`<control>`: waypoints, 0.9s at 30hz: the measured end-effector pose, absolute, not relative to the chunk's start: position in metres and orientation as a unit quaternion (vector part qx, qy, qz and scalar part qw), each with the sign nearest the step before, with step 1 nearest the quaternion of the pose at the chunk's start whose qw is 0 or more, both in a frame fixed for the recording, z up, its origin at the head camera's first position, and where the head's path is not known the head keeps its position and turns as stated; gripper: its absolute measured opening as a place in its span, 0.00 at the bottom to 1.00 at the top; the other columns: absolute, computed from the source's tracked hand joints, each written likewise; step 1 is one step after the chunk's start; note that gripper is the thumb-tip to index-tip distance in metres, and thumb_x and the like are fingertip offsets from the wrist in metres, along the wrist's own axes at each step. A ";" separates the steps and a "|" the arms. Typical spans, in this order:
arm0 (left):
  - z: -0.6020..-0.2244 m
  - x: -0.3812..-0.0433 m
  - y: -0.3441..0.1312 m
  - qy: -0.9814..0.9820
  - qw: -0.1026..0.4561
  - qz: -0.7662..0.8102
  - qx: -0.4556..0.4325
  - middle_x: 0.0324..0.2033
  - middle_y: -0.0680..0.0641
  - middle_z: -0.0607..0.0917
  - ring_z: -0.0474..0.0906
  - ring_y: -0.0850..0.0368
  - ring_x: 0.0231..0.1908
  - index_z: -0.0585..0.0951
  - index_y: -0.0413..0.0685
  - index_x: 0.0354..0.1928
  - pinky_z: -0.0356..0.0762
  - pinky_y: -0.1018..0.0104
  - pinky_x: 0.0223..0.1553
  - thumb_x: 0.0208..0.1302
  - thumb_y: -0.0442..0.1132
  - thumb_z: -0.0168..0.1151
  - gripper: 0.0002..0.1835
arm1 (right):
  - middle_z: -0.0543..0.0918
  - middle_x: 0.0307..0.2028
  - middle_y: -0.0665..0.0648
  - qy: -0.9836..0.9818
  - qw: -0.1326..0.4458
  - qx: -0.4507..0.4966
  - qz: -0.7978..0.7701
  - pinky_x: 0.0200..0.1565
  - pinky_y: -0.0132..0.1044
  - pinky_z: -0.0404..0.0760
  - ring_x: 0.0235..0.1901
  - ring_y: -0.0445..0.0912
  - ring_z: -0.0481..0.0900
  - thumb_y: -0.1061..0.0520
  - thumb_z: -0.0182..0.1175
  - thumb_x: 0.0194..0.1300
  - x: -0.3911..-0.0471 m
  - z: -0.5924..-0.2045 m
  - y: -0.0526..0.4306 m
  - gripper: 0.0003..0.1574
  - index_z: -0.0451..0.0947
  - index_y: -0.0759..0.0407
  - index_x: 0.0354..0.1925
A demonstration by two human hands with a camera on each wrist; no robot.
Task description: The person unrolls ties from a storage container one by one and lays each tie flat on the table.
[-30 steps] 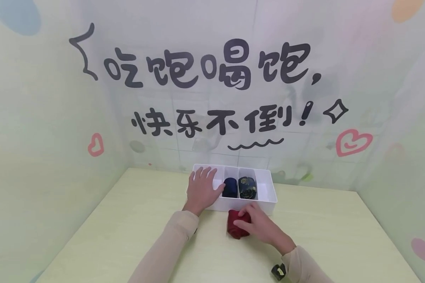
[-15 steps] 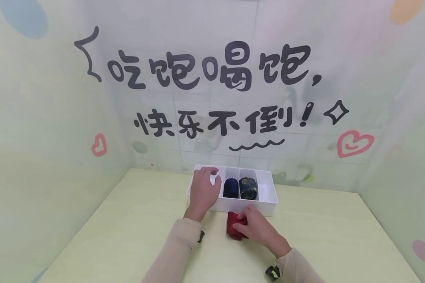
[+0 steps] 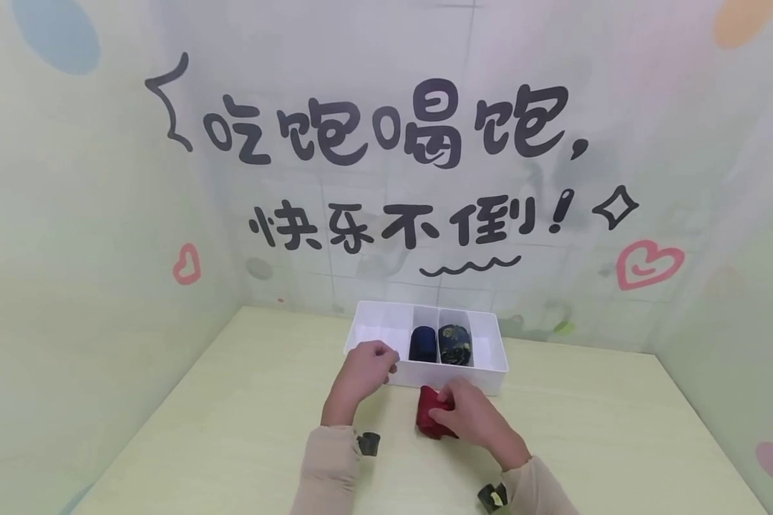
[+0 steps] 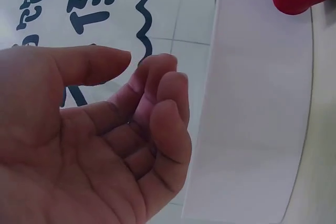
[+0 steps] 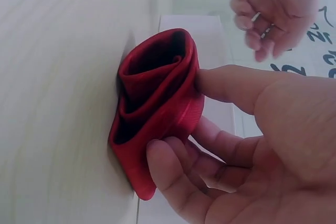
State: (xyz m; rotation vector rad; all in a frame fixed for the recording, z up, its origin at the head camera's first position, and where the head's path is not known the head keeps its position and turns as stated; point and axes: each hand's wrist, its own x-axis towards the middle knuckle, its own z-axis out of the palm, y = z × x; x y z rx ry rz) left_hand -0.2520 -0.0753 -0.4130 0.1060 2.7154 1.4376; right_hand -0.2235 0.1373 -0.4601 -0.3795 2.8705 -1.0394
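Observation:
A rolled red necktie (image 3: pixel 429 416) stands on the table in front of the white divided box (image 3: pixel 447 375). My right hand (image 3: pixel 479 416) grips it from the right; in the right wrist view the thumb and fingers pinch the side of the loose roll (image 5: pixel 157 114), whose coils are partly unwound. My left hand (image 3: pixel 363 372) hovers by the box's front left corner, its fingers loosely curled around nothing, as the left wrist view also shows. Inside the box sit a navy rolled necktie (image 3: pixel 423 345) and a dark rolled necktie with gold flowers (image 3: pixel 454 345), each in its own middle compartment.
The box's wide left compartment (image 3: pixel 386 336) and its right one (image 3: pixel 487 347) show bare white floors. Behind the box rises a printed wall curtain (image 3: pixel 335 279). Pale wood-look tabletop (image 3: pixel 232 429) spreads around, and a dark wrist device (image 3: pixel 368 443) hangs under the left sleeve.
My left hand has drawn back from above the box's left compartment toward me, its fingers curling in. The right hand keeps its grip on the red necktie, which now leans slightly.

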 end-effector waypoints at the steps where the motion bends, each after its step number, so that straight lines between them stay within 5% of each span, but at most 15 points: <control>1: -0.415 -0.252 -0.074 0.885 0.043 0.463 0.038 0.31 0.48 0.86 0.80 0.56 0.30 0.85 0.42 0.41 0.73 0.64 0.32 0.69 0.43 0.54 0.14 | 0.82 0.33 0.55 0.932 0.032 -0.125 -0.339 0.38 0.39 0.80 0.34 0.45 0.76 0.56 0.72 0.61 -0.224 -0.460 0.138 0.14 0.78 0.62 0.38; 10: -0.436 -0.256 -0.056 0.917 0.095 0.384 0.055 0.21 0.50 0.78 0.68 0.56 0.20 0.76 0.45 0.23 0.63 0.64 0.23 0.65 0.34 0.49 0.12 | 0.82 0.32 0.55 0.926 0.047 -0.118 -0.357 0.35 0.37 0.78 0.33 0.45 0.76 0.56 0.72 0.61 -0.227 -0.460 0.142 0.13 0.78 0.61 0.37; 22: -0.446 -0.248 -0.042 0.937 0.109 0.326 0.063 0.44 0.40 0.88 0.79 0.47 0.38 0.85 0.38 0.43 0.80 0.47 0.45 0.63 0.30 0.58 0.10 | 0.82 0.36 0.55 0.911 0.071 -0.108 -0.392 0.37 0.36 0.78 0.36 0.45 0.76 0.51 0.70 0.64 -0.227 -0.465 0.151 0.16 0.75 0.58 0.39; 27: -0.453 -0.246 -0.033 0.937 0.114 0.320 0.079 0.30 0.46 0.84 0.73 0.52 0.29 0.85 0.40 0.31 0.75 0.55 0.32 0.63 0.28 0.57 0.08 | 0.80 0.32 0.53 0.910 0.059 -0.090 -0.400 0.34 0.34 0.75 0.34 0.44 0.75 0.45 0.69 0.66 -0.226 -0.466 0.147 0.19 0.75 0.57 0.37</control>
